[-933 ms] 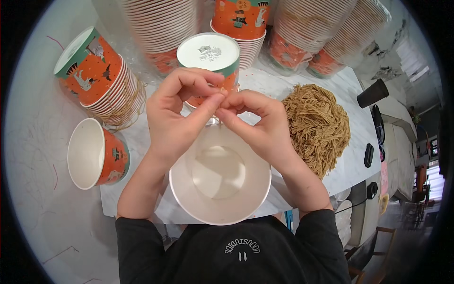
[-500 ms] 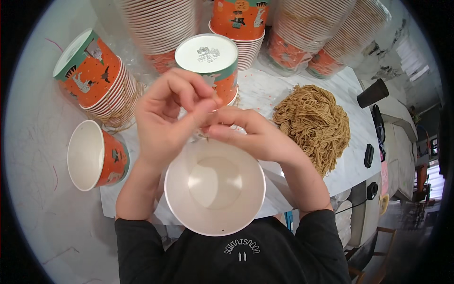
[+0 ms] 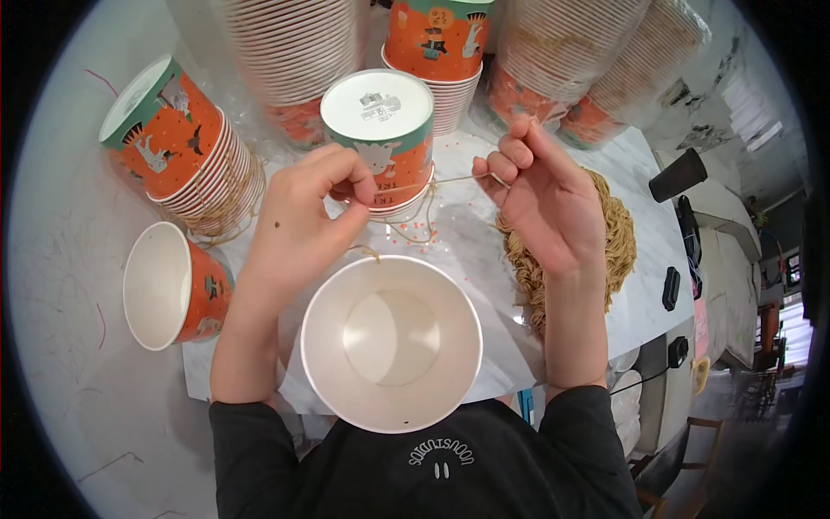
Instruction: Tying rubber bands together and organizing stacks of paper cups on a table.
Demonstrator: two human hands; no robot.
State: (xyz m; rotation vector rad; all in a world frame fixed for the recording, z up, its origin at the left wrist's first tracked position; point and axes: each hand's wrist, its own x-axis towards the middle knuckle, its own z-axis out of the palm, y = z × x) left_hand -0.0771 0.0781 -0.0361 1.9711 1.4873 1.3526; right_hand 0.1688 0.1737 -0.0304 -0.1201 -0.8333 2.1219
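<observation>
A large white-lined paper bucket (image 3: 324, 381) stands mouth-up close to my body, with a small hole in its near wall. From its far rim a bit of tan string (image 3: 367, 252) shows. My left hand (image 3: 307, 212) is closed in a pinch above the bucket's far left side, on a thin string (image 3: 450, 180). Off to the right, my right hand (image 3: 546, 186) is raised with its palm turned up, fingers curled on the other end. Between the hands the string runs nearly straight, in front of an upturned orange and green bucket stack (image 3: 378, 112).
A heap of tan strings (image 3: 616, 233) lies on the marble-patterned table (image 3: 653, 285) at right. Another bucket (image 3: 160, 285) lies tipped at left, below a strung bucket stack (image 3: 177, 130). Tall wrapped stacks (image 3: 290, 52) line the back. A black cup (image 3: 679, 176) is at far right.
My right hand has moved away to the right and up, drawing the string out between the hands. My left hand has dropped slightly from where both hands met.
</observation>
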